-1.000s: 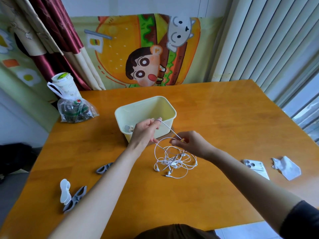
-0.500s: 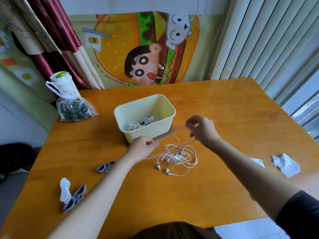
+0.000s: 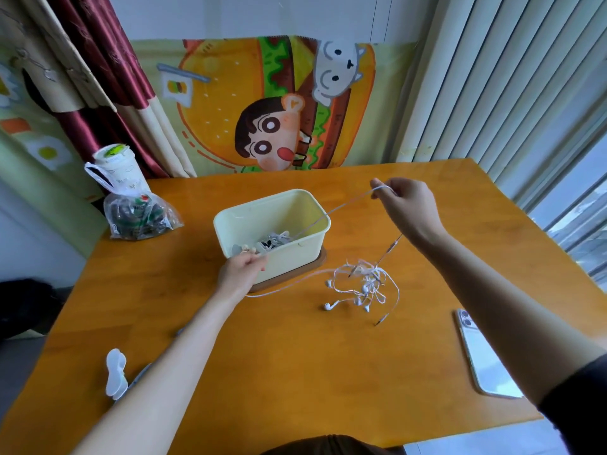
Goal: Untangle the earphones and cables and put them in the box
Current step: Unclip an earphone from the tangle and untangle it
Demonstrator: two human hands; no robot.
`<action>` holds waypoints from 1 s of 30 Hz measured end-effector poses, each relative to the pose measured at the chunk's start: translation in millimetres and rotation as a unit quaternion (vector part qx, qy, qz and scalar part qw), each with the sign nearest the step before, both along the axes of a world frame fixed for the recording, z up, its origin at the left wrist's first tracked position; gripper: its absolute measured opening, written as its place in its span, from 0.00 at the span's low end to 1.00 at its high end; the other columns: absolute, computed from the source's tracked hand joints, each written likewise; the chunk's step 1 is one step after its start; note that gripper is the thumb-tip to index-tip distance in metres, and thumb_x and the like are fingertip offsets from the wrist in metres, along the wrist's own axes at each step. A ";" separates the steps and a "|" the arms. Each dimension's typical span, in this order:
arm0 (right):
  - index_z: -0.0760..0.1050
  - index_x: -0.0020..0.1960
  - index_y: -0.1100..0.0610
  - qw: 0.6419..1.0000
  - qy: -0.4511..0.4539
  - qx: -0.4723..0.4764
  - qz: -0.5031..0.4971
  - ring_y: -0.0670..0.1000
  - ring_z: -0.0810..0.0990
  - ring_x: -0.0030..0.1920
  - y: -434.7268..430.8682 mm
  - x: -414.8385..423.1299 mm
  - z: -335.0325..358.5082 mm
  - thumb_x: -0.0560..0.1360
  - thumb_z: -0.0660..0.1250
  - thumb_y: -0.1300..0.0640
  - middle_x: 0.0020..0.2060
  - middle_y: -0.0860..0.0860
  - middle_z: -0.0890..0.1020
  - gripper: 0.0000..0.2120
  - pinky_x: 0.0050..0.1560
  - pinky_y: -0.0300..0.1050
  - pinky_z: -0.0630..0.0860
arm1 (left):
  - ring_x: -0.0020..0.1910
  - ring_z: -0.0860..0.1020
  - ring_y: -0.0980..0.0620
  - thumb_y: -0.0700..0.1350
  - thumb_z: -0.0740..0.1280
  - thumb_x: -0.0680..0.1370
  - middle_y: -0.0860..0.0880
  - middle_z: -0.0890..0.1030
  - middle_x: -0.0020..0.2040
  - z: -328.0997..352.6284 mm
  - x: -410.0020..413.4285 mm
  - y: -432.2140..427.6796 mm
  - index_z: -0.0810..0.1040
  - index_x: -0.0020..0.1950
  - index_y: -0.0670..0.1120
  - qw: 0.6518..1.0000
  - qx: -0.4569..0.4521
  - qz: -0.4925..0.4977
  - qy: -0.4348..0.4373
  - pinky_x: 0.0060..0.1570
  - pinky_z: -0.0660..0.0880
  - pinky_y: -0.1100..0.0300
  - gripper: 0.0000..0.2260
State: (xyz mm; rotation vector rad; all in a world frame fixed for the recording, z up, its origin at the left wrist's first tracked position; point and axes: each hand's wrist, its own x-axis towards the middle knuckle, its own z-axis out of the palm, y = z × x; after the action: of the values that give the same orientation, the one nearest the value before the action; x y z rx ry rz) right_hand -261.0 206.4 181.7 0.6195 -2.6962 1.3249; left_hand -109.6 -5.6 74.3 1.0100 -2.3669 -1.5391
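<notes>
Several thin white earphones [image 3: 359, 285] knotted together, buds splayed, one strand taut

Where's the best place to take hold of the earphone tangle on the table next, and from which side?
Probably the plug end poking out of the earphone tangle toward you. It lies alone on the bare table, clear of the loops. Pinch it from above on the near side.

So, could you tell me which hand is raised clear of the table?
The right hand, holding the white cable up right of the box; the left hand grips it low at the box's near wall.
</notes>
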 end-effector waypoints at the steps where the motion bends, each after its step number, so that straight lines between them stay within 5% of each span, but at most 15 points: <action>1: 0.78 0.36 0.55 1.000 0.017 -0.004 0.011 0.43 0.66 0.22 -3.2 0.8 6.9 0.78 0.63 0.49 0.20 0.46 0.66 0.15 0.26 0.41 0.58 | 0.43 0.75 0.47 0.49 0.67 0.77 0.50 0.77 0.42 1.8 -0.5 0.5 0.75 0.40 0.45 1.000 0.005 -0.028 -0.013 0.37 0.64 0.59 0.09; 5: 0.79 0.35 0.54 0.997 0.038 -0.002 0.067 0.43 0.66 0.23 -22.9 10.9 18.2 0.76 0.65 0.49 0.21 0.46 0.69 0.14 0.26 0.38 0.59 | 0.35 0.71 0.54 0.46 0.66 0.78 0.50 0.73 0.38 16.2 -10.8 16.5 0.76 0.47 0.45 0.992 0.041 -0.116 -0.007 0.35 0.67 0.64 0.04; 10: 0.77 0.43 0.57 0.981 0.004 0.108 0.163 0.46 0.73 0.34 -34.3 24.4 -0.5 0.75 0.68 0.55 0.35 0.50 0.78 0.05 0.32 0.37 0.66 | 0.29 0.66 0.56 0.43 0.59 0.81 0.52 0.71 0.32 34.1 -19.3 32.4 0.77 0.42 0.47 0.990 0.041 -0.103 0.091 0.31 0.62 0.63 0.11; 15: 0.68 0.64 0.60 0.941 -0.102 0.184 0.267 0.47 0.76 0.45 -38.3 44.1 -26.3 0.69 0.75 0.61 0.52 0.53 0.81 0.27 0.38 0.31 0.68 | 0.27 0.64 0.55 0.42 0.57 0.82 0.52 0.69 0.30 46.8 -25.6 41.0 0.77 0.44 0.45 0.984 -0.026 -0.147 0.099 0.29 0.60 0.61 0.12; 17: 0.68 0.64 0.60 0.939 -0.100 0.169 0.281 0.45 0.76 0.43 -39.9 48.8 -25.2 0.69 0.74 0.61 0.49 0.50 0.80 0.27 0.38 0.29 0.70 | 0.28 0.64 0.55 0.43 0.56 0.83 0.52 0.69 0.30 47.7 -28.0 43.1 0.76 0.44 0.46 0.983 -0.050 -0.154 0.084 0.31 0.61 0.60 0.12; 20: 0.75 0.56 0.61 0.940 -0.100 0.145 0.292 0.39 0.78 0.30 -34.4 50.5 -20.9 0.72 0.72 0.60 0.37 0.44 0.78 0.14 0.32 0.27 0.71 | 0.26 0.63 0.56 0.43 0.54 0.83 0.51 0.69 0.30 42.1 -26.9 40.1 0.74 0.41 0.50 0.984 -0.036 -0.156 0.074 0.32 0.62 0.59 0.15; 23: 0.77 0.45 0.56 0.937 -0.100 0.138 0.305 0.40 0.78 0.28 -26.6 50.2 -19.4 0.74 0.70 0.57 0.35 0.45 0.79 0.03 0.33 0.33 0.75 | 0.29 0.65 0.55 0.42 0.53 0.83 0.50 0.69 0.32 30.0 -20.5 35.2 0.74 0.43 0.48 0.985 -0.045 -0.164 0.043 0.33 0.63 0.60 0.14; 26: 0.77 0.40 0.53 0.935 -0.099 0.139 0.310 0.45 0.76 0.30 -20.3 49.8 -18.6 0.75 0.68 0.53 0.31 0.47 0.77 0.06 0.34 0.41 0.75 | 0.35 0.68 0.51 0.41 0.53 0.82 0.50 0.69 0.32 11.3 -17.4 31.4 0.74 0.42 0.47 0.986 -0.048 -0.160 -0.007 0.36 0.64 0.58 0.13; 30: 0.76 0.42 0.54 0.970 -0.053 0.092 0.221 0.45 0.67 0.27 -12.9 45.5 -19.0 0.80 0.60 0.53 0.28 0.46 0.72 0.11 0.26 0.34 0.63 | 0.36 0.70 0.54 0.43 0.55 0.82 0.52 0.71 0.34 -14.0 -4.7 23.7 0.76 0.45 0.44 0.984 -0.047 -0.155 -0.073 0.35 0.65 0.61 0.12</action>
State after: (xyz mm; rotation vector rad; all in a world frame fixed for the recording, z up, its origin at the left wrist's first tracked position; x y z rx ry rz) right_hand -215.5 193.6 162.7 1.2655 -2.8994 1.2194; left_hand -114.4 18.1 60.4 0.7871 -2.7811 -1.4717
